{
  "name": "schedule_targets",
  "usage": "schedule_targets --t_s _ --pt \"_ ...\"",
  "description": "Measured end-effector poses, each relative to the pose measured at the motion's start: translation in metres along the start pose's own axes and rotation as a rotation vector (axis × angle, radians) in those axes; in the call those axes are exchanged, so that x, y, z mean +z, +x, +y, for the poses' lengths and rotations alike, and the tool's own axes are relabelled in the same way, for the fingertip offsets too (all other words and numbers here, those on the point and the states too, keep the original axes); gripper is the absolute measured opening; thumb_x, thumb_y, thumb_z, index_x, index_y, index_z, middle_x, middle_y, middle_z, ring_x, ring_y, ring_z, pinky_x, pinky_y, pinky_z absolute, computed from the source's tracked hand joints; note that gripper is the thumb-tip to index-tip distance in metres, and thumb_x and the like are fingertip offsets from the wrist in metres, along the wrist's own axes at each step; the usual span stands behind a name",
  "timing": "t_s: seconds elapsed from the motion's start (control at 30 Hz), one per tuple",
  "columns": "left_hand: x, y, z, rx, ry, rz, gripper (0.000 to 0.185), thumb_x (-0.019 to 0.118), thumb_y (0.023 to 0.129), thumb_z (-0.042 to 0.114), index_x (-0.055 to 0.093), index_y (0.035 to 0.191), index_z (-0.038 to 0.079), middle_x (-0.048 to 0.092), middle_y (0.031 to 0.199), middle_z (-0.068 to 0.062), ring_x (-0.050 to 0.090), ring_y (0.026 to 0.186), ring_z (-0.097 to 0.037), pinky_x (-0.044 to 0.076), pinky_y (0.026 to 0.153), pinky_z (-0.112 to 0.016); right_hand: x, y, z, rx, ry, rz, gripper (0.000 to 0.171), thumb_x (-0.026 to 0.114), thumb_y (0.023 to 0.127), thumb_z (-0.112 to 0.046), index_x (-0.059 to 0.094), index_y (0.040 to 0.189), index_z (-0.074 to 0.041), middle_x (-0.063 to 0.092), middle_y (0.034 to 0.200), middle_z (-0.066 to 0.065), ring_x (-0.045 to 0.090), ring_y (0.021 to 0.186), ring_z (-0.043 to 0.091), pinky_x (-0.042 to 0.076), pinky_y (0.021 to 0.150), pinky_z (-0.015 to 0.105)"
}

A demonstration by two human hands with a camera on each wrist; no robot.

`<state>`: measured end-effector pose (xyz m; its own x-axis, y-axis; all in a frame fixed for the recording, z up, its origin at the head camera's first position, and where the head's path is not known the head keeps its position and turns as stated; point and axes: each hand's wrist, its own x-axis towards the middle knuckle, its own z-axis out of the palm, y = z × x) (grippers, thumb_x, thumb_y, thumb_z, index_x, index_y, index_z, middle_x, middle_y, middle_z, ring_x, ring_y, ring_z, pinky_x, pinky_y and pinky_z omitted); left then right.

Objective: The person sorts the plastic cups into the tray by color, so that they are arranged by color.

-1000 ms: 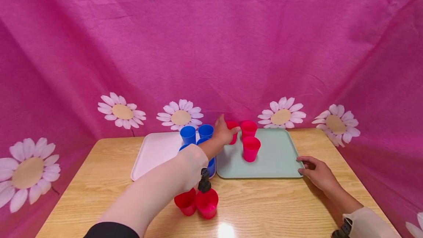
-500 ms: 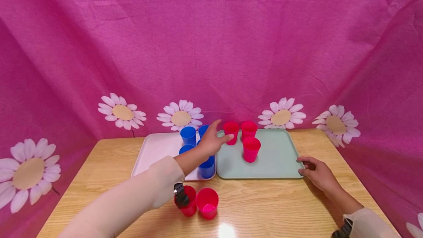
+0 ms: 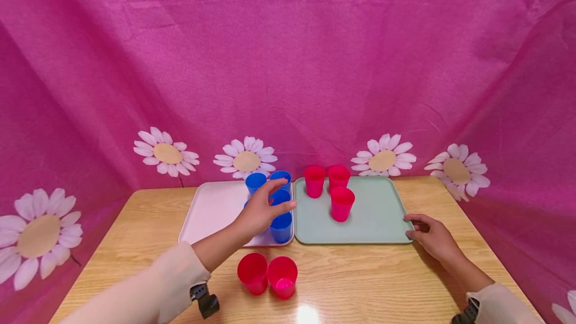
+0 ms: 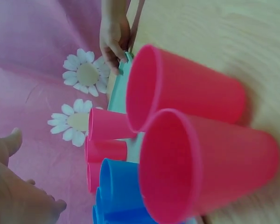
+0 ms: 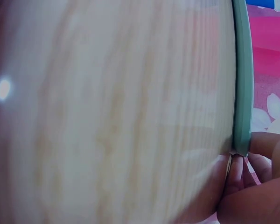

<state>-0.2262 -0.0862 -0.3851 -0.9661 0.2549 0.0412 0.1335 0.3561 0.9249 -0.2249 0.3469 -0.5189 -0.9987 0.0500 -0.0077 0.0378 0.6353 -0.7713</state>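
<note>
With fingers spread and holding nothing, the left hand [image 3: 263, 209] hangs over the blue cups [image 3: 281, 214] on the pink tray [image 3: 211, 211] and could topple them, while the right hand [image 3: 429, 236] pinches the green tray [image 3: 382, 224].

Partly hidden behind left hand [image 3: 263, 210]: blue cups [image 3: 281, 225] on pink tray [image 3: 211, 209]. Blurred in right wrist view: table [image 5: 107, 112]. Cut off by edge there: right hand [image 5: 252, 186].

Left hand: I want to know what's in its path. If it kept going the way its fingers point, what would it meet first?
Probably the blue cups on the pink tray, right at the left hand fingertips; depth is unclear.
</note>
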Motion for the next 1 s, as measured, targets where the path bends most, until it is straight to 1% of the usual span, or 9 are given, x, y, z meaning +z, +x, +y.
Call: schedule_targets --t_s 0.1,0.17,0.3,0.37,0.47,0.63,0.8,0.9,1.0 --pt "-0.009 -0.016 -0.003 0.005 0.013 -0.005 0.064 0.078 0.093 0.018 0.051 0.150 0.007 0.049 0.154 -0.017 0.040 0.147 -0.040 0.035 0.119 -0.055 0.000 0.001 0.000 0.001 0.002 -0.001 0.041 0.072 0.095 -0.007 0.062 0.132 0.006 0.061 0.108 0.017 0.051 0.093 0.022 0.046 0.070 0.017" --pt "-0.015 -0.027 -0.006 0.008 0.000 -0.018 0.065 0.079 0.091 0.016 0.052 0.150 0.009 0.049 0.155 -0.016 0.039 0.148 -0.040 0.035 0.119 -0.056 0.000 0.001 0.000 0.000 0.004 0.000 0.041 0.072 0.095 -0.007 0.062 0.132 0.006 0.061 0.108 0.017 0.051 0.093 0.022 0.046 0.070 0.017" --pt "-0.026 -0.049 -0.016 -0.010 -0.046 -0.035 0.069 0.083 0.087 0.013 0.053 0.149 0.013 0.048 0.156 -0.012 0.037 0.149 -0.038 0.033 0.119 -0.055 0.000 0.002 0.000 -0.010 -0.003 0.002 0.041 0.072 0.095 -0.007 0.062 0.132 0.006 0.061 0.108 0.017 0.050 0.092 0.021 0.045 0.070 0.018" --pt "-0.030 -0.058 -0.022 -0.017 -0.051 -0.033 0.070 0.085 0.085 0.013 0.055 0.148 0.013 0.050 0.154 -0.010 0.039 0.148 -0.037 0.033 0.119 -0.054 0.001 0.002 0.000 -0.013 -0.005 0.001 0.041 0.073 0.094 -0.007 0.062 0.132 0.006 0.061 0.108 0.017 0.050 0.091 0.021 0.045 0.070 0.018" --pt "-0.033 -0.071 -0.033 -0.048 -0.052 -0.027 0.072 0.088 0.083 0.016 0.056 0.147 0.014 0.052 0.152 -0.008 0.039 0.148 -0.035 0.033 0.119 -0.054 0.001 0.002 0.000 -0.013 -0.008 0.004 0.041 0.073 0.094 -0.007 0.062 0.132 0.006 0.061 0.107 0.017 0.050 0.091 0.020 0.044 0.070 0.018" --pt "-0.035 -0.085 -0.053 -0.103 -0.064 -0.039 0.076 0.089 0.081 0.019 0.055 0.147 0.011 0.052 0.153 -0.011 0.038 0.148 -0.037 0.032 0.120 -0.057 0.001 0.001 -0.002 0.001 0.000 -0.001 0.041 0.072 0.095 -0.006 0.062 0.132 0.006 0.060 0.105 0.016 0.050 0.093 0.023 0.045 0.070 0.018" --pt "-0.035 -0.097 -0.072 -0.188 -0.076 -0.086 0.083 0.089 0.081 0.021 0.048 0.152 0.008 0.047 0.157 -0.014 0.035 0.148 -0.043 0.032 0.119 -0.060 0.001 -0.001 -0.002 0.012 0.010 -0.006 0.041 0.072 0.095 -0.006 0.061 0.132 0.006 0.059 0.105 0.015 0.050 0.094 0.023 0.045 0.069 0.018" --pt "-0.034 -0.102 -0.082 -0.213 -0.106 -0.113 0.086 0.089 0.081 0.019 0.045 0.153 0.008 0.046 0.157 -0.017 0.036 0.148 -0.045 0.035 0.117 -0.058 0.001 -0.001 -0.001 0.007 0.000 -0.004 0.041 0.072 0.094 -0.007 0.062 0.132 0.006 0.059 0.105 0.015 0.050 0.094 0.023 0.046 0.069 0.018" --pt "-0.033 -0.104 -0.088 -0.228 -0.132 -0.129 0.086 0.088 0.082 0.019 0.043 0.154 0.006 0.047 0.156 -0.018 0.039 0.146 -0.044 0.040 0.116 -0.052 -0.001 0.000 0.001 0.008 -0.011 -0.003 0.042 0.073 0.095 -0.008 0.061 0.133 0.005 0.061 0.109 0.017 0.050 0.095 0.024 0.045 0.070 0.017"
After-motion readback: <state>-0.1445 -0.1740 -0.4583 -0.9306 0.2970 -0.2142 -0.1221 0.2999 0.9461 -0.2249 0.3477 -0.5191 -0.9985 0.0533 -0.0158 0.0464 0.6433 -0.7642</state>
